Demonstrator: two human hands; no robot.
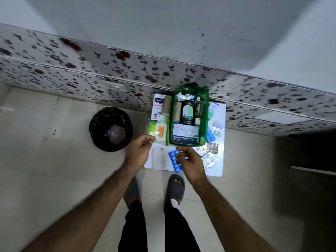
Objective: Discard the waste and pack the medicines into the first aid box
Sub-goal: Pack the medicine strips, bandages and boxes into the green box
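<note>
The green first aid box (189, 117) on the white board (220, 160) already holds bottles and cartons; blister strips (211, 147) lie outside. Right hand (190, 163) pinches a blue blister strip (174, 160); left hand (139, 149) loosely curled, empty, near the black bin (110, 129)

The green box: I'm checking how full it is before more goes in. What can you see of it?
The green box is a see-through plastic tub, open-topped, sitting on a white board by the tiled wall. It looks nearly full: a dark bottle, a tan roll, a small bottle, crumpled foil and a printed carton. Neither hand touches it.
</note>
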